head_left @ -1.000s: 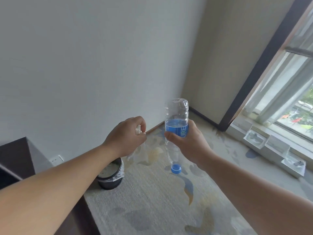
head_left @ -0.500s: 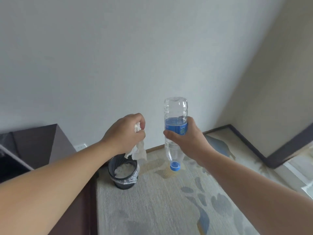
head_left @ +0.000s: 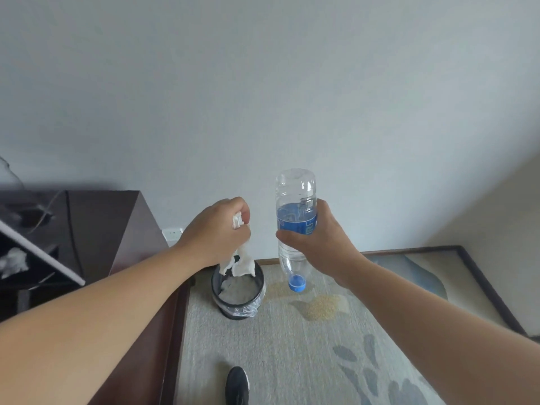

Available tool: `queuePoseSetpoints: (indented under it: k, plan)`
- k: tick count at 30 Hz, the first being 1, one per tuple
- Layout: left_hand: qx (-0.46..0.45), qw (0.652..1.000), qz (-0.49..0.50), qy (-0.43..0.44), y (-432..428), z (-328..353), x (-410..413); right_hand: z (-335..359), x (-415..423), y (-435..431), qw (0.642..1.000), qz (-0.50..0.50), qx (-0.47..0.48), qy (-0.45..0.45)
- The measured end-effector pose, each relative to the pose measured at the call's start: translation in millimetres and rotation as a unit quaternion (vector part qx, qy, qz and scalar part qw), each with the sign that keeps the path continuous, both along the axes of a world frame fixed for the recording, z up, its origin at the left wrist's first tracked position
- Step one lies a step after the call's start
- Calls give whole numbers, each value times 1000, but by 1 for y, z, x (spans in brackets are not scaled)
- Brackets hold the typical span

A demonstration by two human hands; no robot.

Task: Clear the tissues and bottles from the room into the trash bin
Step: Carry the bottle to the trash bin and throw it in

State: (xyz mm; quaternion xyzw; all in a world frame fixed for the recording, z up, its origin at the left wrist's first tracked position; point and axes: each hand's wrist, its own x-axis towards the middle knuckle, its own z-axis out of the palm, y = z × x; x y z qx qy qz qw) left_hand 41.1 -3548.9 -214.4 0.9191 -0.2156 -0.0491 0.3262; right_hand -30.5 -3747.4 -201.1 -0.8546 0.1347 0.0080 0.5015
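Observation:
My left hand (head_left: pixel 217 230) grips a crumpled white tissue (head_left: pixel 240 261) whose loose end hangs down right above the trash bin (head_left: pixel 260 296). The bin is small, dark and round, lined with a clear plastic bag, and stands on the carpet by the wall; white tissue lies inside it. My right hand (head_left: pixel 314 242) holds a clear plastic bottle (head_left: pixel 295 197) with a blue label, upside down, its blue cap (head_left: pixel 297 283) pointing at the floor just right of the bin.
A dark wooden cabinet (head_left: pixel 125 229) stands left of the bin, with white tissue (head_left: pixel 13 261) on its lower shelf. A wall socket (head_left: pixel 172 233) sits behind it. My black shoe (head_left: pixel 237 385) is on the patterned carpet (head_left: pixel 292 346). A dark baseboard (head_left: pixel 493 287) runs along the right.
The view has swung left and moved closer to the bin; the window is out of sight. Both hands now hover over the bin area, the tissue hanging lower above its opening.

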Motion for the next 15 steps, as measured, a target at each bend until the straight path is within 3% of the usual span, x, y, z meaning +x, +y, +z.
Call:
queuePoseSetpoints:
  k: [15]
  plan:
    - [8,995,52,88,12,-68,109,-62,131,12,997,48,12,63]
